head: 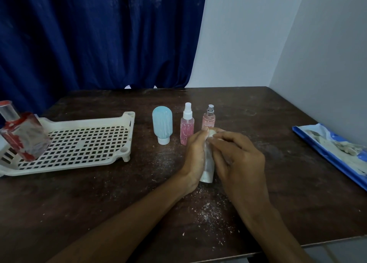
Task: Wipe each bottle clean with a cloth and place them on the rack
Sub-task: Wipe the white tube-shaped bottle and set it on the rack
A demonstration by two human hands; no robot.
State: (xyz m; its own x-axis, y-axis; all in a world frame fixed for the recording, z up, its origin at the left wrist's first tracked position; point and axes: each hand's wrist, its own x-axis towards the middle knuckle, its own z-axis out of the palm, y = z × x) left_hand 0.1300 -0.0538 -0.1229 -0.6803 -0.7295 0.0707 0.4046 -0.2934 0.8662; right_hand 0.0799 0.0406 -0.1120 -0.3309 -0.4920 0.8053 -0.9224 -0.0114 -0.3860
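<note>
My left hand (195,155) is wrapped around a pale white bottle (207,169), held tilted just above the table's middle. My right hand (238,157) pinches the bottle's top end, where a white rounded bit (212,133) shows; I cannot tell whether it is a cap or cloth. Behind the hands stand a light blue bottle (162,123) resting on its white cap, a pink spray bottle (187,126) and a small pink perfume bottle (209,118). A cream perforated rack (79,143) lies at the left, with a clear red-stained perfume bottle (21,135) on its left end.
The dark wooden table (119,193) is sprinkled with white crumbs in front of my hands. A blue and white bag or cloth (333,149) lies along the right edge by the wall. A dark blue curtain (99,34) hangs behind the table.
</note>
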